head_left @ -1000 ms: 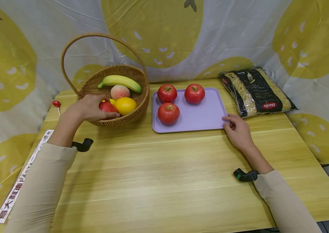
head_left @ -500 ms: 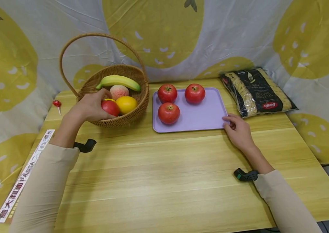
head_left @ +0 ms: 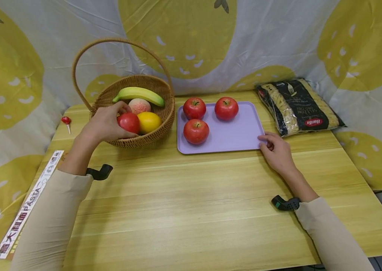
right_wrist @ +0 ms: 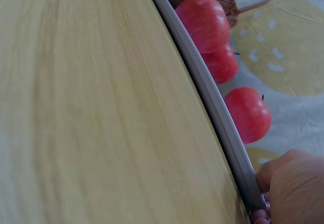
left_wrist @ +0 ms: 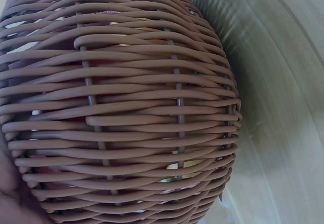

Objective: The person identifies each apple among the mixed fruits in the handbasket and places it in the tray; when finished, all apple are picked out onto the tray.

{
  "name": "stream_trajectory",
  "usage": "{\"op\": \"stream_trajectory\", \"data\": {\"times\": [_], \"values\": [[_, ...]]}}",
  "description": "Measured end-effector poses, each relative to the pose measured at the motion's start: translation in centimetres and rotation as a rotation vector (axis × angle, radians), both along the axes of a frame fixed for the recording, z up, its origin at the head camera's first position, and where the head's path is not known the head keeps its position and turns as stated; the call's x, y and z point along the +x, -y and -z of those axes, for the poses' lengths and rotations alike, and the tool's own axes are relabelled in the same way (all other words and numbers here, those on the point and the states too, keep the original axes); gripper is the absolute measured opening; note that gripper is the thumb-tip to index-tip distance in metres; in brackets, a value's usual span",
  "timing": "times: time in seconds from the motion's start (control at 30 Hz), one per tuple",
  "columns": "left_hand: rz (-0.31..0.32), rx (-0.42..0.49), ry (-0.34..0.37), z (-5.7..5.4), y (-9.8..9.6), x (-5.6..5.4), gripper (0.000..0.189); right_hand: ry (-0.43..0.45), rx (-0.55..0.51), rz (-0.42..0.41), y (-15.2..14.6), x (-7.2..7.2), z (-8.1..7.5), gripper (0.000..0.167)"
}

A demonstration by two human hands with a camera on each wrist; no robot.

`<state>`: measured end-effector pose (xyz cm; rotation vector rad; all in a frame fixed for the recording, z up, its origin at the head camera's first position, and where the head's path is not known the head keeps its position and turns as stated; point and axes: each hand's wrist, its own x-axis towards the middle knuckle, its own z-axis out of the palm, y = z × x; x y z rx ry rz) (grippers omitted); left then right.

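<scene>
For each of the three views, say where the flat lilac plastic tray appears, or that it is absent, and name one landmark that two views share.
Head view: the flat lilac plastic tray lies centre, right of the woven wicker basket.
Left wrist view: not in it; basket weave fills the picture.
Right wrist view: its rim runs diagonally from top centre to bottom right.
Shared landmark: three red apples on the tray.

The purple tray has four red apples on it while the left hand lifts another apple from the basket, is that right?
Not quite: the purple tray holds three red apples, not four, as the head view shows. The left hand does hold another red apple at the basket.
</scene>
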<state>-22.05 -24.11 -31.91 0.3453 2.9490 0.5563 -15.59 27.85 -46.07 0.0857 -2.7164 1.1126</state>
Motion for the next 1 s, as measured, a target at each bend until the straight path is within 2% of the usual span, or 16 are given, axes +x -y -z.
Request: {"op": "stream_trajectory", "data": {"times": [0.23, 0.37, 0.57, 0.67, 0.87, 1.0], "values": [[-0.006, 0.002, -0.068, 0.4, -0.2, 0.3, 0.087, -0.002, -0.003, 0.000, 0.0, 0.0, 0.0, 0.028], [-0.020, 0.026, -0.127, 0.7, -0.1, 0.5, 0.083, 0.000, 0.001, 0.000, 0.0, 0.0, 0.0, 0.029], [-0.072, 0.134, -0.224, 0.5, -0.6, 0.8, 0.078, 0.011, 0.005, 0.012, 0.0, -0.1, -0.1, 0.029], [-0.098, 0.183, -0.249, 0.4, -1.0, 1.0, 0.084, 0.010, 0.007, 0.014, 0.0, -0.1, -0.1, 0.029], [-0.150, 0.217, -0.291, 0.3, -2.1, 1.3, 0.098, 0.009, 0.000, 0.003, -0.1, 0.0, -0.1, 0.029], [-0.177, 0.280, -0.310, 0.1, -3.1, 1.6, 0.095, 0.014, 0.001, 0.002, 0.0, 0.0, -0.1, 0.029]]}}
